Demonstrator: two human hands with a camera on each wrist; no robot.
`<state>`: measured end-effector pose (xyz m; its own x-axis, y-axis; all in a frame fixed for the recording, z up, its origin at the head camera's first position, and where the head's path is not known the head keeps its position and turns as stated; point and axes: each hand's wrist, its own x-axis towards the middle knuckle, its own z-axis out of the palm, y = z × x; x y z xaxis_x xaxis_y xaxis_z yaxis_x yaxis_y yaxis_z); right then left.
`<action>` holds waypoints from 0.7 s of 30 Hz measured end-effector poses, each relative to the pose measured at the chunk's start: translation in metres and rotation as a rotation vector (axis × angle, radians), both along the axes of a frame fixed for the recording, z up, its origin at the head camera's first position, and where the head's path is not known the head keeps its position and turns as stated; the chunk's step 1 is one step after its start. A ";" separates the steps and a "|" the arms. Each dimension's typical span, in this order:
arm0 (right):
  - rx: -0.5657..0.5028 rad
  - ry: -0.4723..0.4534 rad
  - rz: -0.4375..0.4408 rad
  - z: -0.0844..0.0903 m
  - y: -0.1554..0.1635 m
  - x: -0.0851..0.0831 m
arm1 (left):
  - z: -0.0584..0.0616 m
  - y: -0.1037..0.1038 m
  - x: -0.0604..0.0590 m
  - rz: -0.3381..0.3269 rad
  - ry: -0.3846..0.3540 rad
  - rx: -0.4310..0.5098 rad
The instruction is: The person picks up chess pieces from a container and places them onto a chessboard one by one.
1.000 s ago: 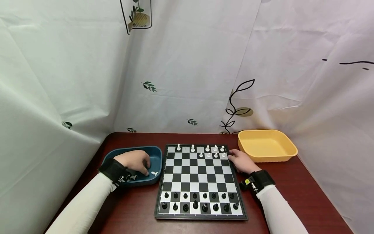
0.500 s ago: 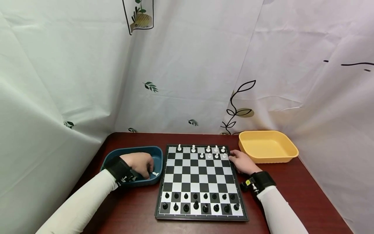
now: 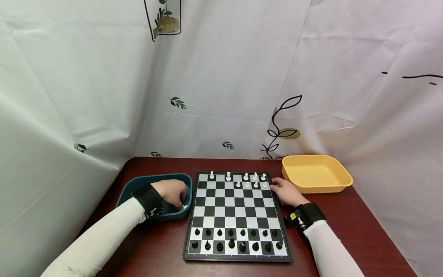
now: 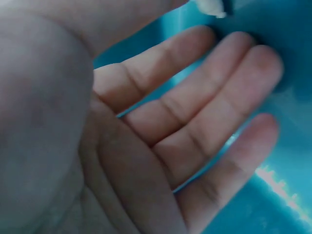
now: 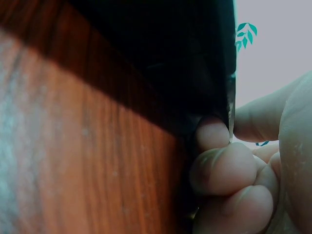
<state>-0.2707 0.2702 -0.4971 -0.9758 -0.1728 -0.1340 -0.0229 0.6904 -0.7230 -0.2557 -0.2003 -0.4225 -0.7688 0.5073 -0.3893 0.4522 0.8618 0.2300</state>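
Observation:
My left hand point(image 3: 174, 193) reaches into the right end of the blue tray point(image 3: 138, 183). In the left wrist view its fingers point(image 4: 195, 97) lie nearly straight over the tray floor point(image 4: 278, 204), and a white piece point(image 4: 210, 6) shows just past the thumb and forefinger. My right hand point(image 3: 284, 191) grips the right edge of the chessboard point(image 3: 239, 215), near its far corner. The right wrist view shows those fingers point(image 5: 224, 170) curled round the board's dark edge point(image 5: 161, 63). White pieces point(image 3: 246, 177) stand on the far rows and black pieces point(image 3: 231, 242) fill the two near rows.
An empty yellow tray point(image 3: 315, 174) sits at the back right, just beyond my right hand. The dark red table point(image 3: 155, 246) is walled by white printed curtains on three sides. The other pieces in the blue tray are hidden under my left hand.
My left hand has slid right inside the blue tray and now covers the white piece that lay at its right end. My right hand and the board have not moved.

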 end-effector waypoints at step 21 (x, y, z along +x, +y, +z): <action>-0.012 0.009 0.009 0.002 -0.002 0.002 | -0.009 0.000 -0.005 -0.075 0.124 0.038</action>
